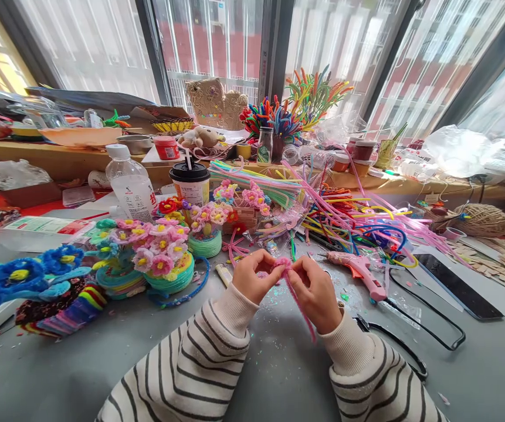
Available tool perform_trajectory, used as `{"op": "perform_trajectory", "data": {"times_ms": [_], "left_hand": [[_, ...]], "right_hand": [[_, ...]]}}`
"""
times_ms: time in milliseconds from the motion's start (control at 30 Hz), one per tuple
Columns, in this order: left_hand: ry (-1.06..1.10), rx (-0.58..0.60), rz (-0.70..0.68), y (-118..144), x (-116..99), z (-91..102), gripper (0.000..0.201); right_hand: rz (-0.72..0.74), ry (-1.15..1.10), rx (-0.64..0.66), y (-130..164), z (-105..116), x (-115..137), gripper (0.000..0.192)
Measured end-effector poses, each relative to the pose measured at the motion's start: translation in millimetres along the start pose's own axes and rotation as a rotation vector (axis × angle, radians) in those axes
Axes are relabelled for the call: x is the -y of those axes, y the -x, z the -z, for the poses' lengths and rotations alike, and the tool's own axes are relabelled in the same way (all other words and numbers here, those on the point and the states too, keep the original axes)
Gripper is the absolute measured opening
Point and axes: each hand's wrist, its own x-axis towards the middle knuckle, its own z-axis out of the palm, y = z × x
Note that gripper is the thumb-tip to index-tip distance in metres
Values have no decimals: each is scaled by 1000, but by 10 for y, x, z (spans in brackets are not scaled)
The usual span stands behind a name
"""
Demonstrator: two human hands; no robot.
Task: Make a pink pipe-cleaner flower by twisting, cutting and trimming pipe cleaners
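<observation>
Btwn hands (284, 282): pipe cleaner (298, 302), partly hidden.

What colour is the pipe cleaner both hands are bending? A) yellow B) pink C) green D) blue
B: the left hand and right hand pinch a fuzzy pink pipe cleaner between them, its loose end trailing down past the right wrist.

Both forearms in from below, striped sleeves. Left hand (252, 276) and right hand (316, 293) close together, fingertips pinched, thumbs up.
</observation>
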Motion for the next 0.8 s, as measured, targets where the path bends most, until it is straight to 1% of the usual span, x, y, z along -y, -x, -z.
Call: {"op": "perform_trajectory", "data": {"times_ms": [100, 200, 233, 267, 333, 400, 467, 533, 633, 800], "left_hand": [[-44, 11, -80, 20, 18, 12, 13], [-36, 17, -112, 27, 12, 20, 12], [-15, 16, -102, 25, 3, 21, 12], [18, 15, -77, 21, -7, 21, 12], [117, 22, 17, 7, -26, 21, 14], [240, 32, 122, -12, -37, 19, 16], [339, 43, 192, -29, -39, 15, 19], [385, 40, 218, -40, -40, 11, 21], [399, 38, 232, -42, -47, 9, 20], [421, 37, 242, -39, -39, 20, 20]], "right_hand": [[-315, -432, 89, -27, 2, 2, 17], [-678, -822, 284, -54, 37, -20, 21], [-757, -921, 356, -60, 57, -31, 21], [-793, -994, 410, -64, 79, -40, 21], [-764, -1067, 444, -69, 125, -54, 17], [-684, -1075, 435, -73, 162, -58, 13], [-626, -1075, 412, -78, 182, -54, 11], [-600, -1069, 371, -84, 184, -49, 11], [-587, -1039, 331, -87, 167, -50, 13], [-574, -1065, 362, -82, 144, -80, 13]]}}
